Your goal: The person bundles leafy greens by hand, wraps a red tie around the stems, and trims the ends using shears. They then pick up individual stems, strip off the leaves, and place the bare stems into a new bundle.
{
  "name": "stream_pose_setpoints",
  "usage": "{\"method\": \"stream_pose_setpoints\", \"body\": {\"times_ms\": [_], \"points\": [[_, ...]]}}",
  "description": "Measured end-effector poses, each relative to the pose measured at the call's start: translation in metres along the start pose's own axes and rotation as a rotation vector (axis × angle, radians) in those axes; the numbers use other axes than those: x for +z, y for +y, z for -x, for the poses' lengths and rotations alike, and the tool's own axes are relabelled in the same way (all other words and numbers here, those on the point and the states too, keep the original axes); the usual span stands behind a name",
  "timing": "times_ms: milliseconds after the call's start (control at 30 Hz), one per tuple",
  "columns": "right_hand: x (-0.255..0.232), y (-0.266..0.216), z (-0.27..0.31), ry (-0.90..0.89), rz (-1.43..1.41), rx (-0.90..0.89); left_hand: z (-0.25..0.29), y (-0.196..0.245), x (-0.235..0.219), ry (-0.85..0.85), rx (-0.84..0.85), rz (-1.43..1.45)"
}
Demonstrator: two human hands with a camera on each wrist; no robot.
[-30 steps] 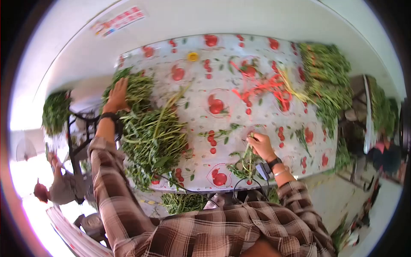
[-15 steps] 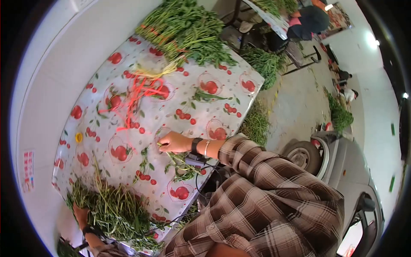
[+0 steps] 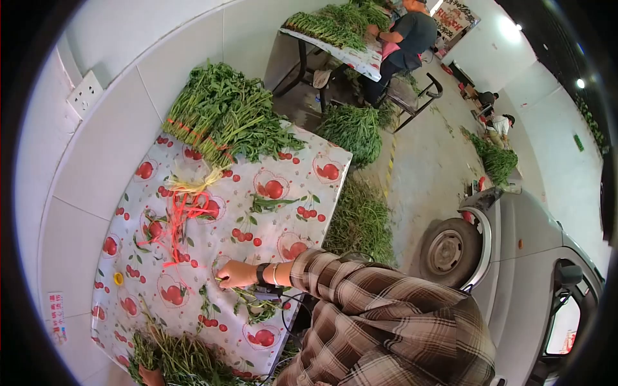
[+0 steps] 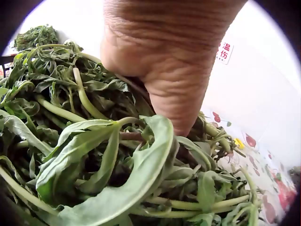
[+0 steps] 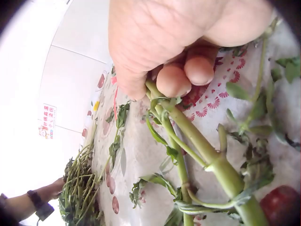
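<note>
My right hand (image 3: 237, 273) holds a few green leafy stems (image 5: 202, 146) just above the patterned tablecloth (image 3: 225, 309). In the right wrist view its fingers curl around the upper stem ends, while the lower parts slant away with narrow leaves. My left hand (image 4: 160, 61) reaches down into a heap of leafy greens (image 4: 99, 155) on the table. Leaves cover its fingers, so I cannot tell whether they grip anything. In the head view only a little of that hand shows at the bottom edge, beside the heap.
Bundled greens (image 3: 219, 122) with red ties lie at the table's far end. Near them are loose red strips (image 3: 180, 219) and pale yellow strands (image 3: 196, 183). A yellow ring (image 3: 118, 278) lies by the wall. Greens (image 3: 360, 219) stand on the floor; a vehicle (image 3: 515, 251) is at right.
The head view has swung right, bringing another table, people and a vehicle into view. My left hand has sunk from atop the heap into the leaves. The right hand still holds stems.
</note>
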State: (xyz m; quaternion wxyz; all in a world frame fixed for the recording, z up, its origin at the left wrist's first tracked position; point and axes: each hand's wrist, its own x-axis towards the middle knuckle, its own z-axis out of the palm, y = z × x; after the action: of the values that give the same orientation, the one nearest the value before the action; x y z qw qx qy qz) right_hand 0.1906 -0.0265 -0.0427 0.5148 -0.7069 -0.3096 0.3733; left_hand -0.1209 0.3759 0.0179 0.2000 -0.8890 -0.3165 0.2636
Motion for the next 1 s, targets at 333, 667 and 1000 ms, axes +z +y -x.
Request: {"method": "stream_pose_setpoints", "body": {"times_ms": [333,667,1000], "points": [[-0.003,0.005,0.0,-0.045,0.059,-0.143,0.009,0.023,0.054,0.113,-0.148,0.609],[-0.003,-0.002,-0.003,-0.079,-0.013,0.103,0.065,0.094,-0.044,0.03,-0.352,0.681],[-0.005,-0.016,-0.002,-0.115,-0.03,0.167,0.085,0.093,-0.06,0.129,-0.362,0.852]]}}
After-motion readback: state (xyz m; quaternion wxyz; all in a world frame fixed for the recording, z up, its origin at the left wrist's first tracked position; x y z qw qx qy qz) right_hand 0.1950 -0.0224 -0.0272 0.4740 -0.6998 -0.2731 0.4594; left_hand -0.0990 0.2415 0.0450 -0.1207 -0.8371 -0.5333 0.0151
